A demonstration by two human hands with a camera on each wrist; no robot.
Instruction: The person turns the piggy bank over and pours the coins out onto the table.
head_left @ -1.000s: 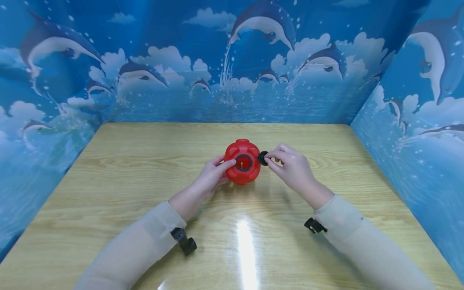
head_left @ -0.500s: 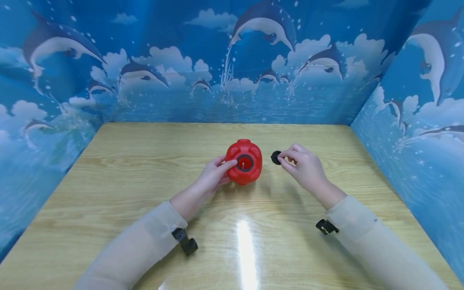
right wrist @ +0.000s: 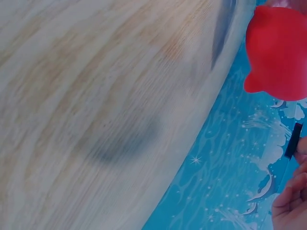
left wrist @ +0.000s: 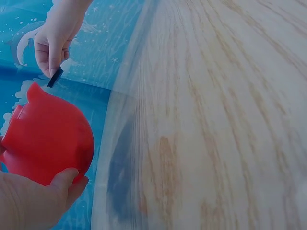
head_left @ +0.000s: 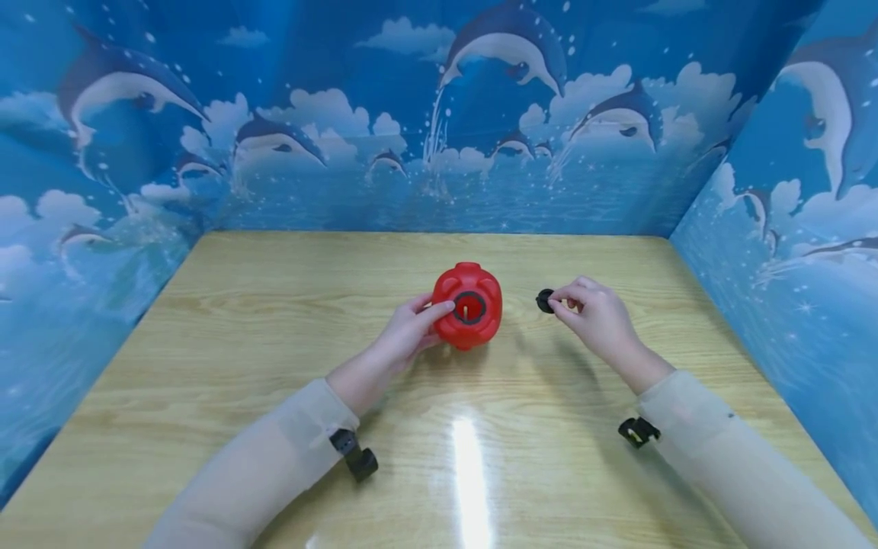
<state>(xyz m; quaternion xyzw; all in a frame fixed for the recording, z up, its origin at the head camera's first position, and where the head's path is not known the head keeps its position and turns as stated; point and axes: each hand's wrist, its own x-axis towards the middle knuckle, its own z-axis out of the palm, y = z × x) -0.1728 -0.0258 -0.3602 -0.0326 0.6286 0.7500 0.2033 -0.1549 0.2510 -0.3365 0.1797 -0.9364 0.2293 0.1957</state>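
A red piggy bank (head_left: 468,333) is tilted with its underside towards the head camera. Its round, dark-rimmed hole lies uncovered, and a thin yellowish strip shows inside. My left hand (head_left: 405,333) grips its left side, thumb beside the hole. To the right, my right hand (head_left: 598,313) pinches a small black round stopper (head_left: 545,300) between thumb and fingertips, apart from the bank. In the left wrist view the bank (left wrist: 53,134) shows a rounded side with a pointed ear, and the stopper (left wrist: 55,77) appears edge-on.
A wood-grain table (head_left: 274,305) lies beneath both hands. Blue dolphin-print sheeting (head_left: 329,183) stands along the back and the sides. Glare from a light (head_left: 470,480) runs down the table's front middle.
My right hand has moved right with the black stopper, from right beside the piggy bank to well away from it. My left hand keeps its grip on the bank, nearly unmoved.
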